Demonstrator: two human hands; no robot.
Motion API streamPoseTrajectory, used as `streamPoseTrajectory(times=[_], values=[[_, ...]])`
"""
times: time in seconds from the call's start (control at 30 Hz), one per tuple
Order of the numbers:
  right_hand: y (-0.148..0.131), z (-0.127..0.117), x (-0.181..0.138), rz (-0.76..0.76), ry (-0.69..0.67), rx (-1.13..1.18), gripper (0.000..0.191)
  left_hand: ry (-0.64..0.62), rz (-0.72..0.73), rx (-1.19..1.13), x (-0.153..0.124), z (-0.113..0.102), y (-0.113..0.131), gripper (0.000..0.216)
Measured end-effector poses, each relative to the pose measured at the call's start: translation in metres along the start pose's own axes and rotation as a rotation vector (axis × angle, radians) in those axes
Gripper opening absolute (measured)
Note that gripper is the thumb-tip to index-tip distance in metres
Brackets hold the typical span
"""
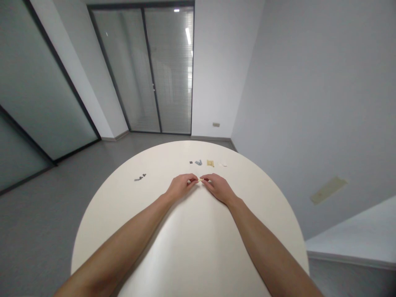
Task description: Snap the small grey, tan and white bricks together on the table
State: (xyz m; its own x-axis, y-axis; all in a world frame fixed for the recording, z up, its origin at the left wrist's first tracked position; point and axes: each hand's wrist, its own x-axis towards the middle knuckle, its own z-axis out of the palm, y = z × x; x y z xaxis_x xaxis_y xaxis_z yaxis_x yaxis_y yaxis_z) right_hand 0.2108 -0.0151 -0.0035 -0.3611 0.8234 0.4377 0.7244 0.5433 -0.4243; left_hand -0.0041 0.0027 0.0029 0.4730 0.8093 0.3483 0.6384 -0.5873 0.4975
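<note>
Both my hands meet at the middle of a round white table (192, 247). My left hand (182, 185) and my right hand (218, 186) pinch the two ends of one small tan piece (200, 180), fingers closed on it just above the tabletop. Past my fingertips lie small loose pieces: dark and grey-blue ones (196, 162), a tan flat piece (210, 163) and whitish ones (222, 164). A few dark grey pieces (140, 177) lie apart to the left of my left hand.
The table's far edge lies just beyond the pieces. Grey floor surrounds the table. Glass partitions and a door with blinds (151, 70) stand at the back left, a plain wall to the right. A second white surface (355, 239) shows at the lower right.
</note>
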Motion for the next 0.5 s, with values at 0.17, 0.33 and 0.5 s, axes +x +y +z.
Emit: streamPoseTrajectory(times=[0.17, 0.33, 0.5], values=[[-0.0011, -0.0011, -0.0004, 0.010, -0.006, 0.008, 0.023, -0.001, 0.007, 0.003, -0.0001, 0.0001, 0.0002, 0.026], [-0.0052, -0.0033, -0.0004, 0.027, -0.020, 0.006, 0.023, 0.007, 0.010, 0.007, -0.0004, -0.0004, 0.0015, 0.025], [-0.0078, -0.0041, 0.0001, 0.052, -0.023, -0.015, 0.021, 0.016, -0.012, 0.011, -0.0003, -0.0012, 0.0034, 0.022]])
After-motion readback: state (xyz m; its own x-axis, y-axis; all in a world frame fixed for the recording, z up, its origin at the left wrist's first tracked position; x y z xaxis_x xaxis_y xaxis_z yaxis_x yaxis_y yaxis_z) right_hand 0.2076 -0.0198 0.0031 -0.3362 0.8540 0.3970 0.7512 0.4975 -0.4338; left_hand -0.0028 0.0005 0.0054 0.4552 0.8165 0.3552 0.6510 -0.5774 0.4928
